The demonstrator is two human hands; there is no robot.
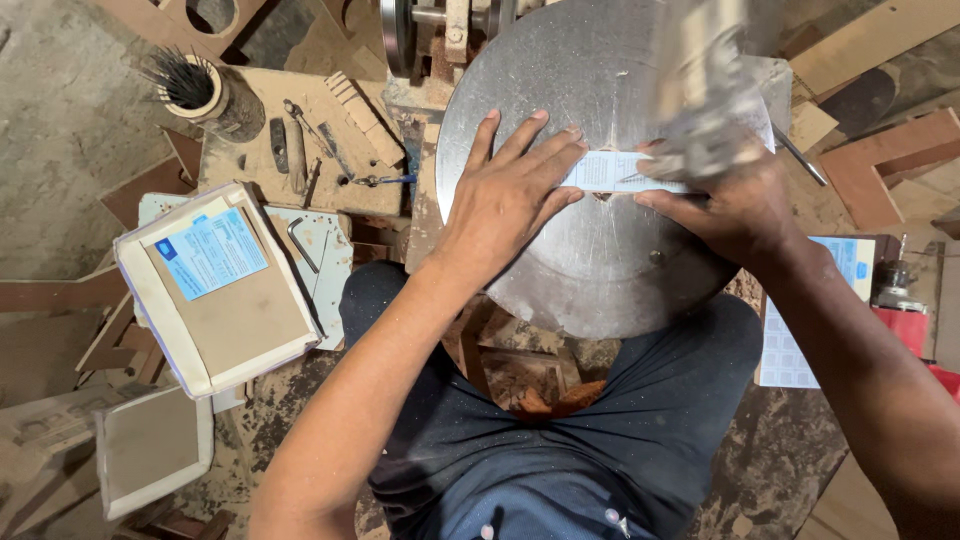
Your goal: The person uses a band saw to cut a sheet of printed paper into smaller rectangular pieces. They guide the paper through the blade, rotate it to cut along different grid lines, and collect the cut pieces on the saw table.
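A large round metal disc [560,80] lies flat in front of me, above my knees. On it rests a narrow white printed paper strip [612,172]. My left hand [505,195] lies flat on the disc, fingers spread, with its fingertips pressing the strip's left end. My right hand [735,205] is at the strip's right end, fingers on the disc. A blurred grey metal object [705,100] is over the right hand; whether the hand holds it cannot be told.
A white box with a blue label [215,290] sits at my left, its lid [150,450] below it. A cup of thin rods [190,85] and hand tools [300,140] lie on a dusty board. Wood offcuts [880,160] are on the right, by a printed sheet [800,350].
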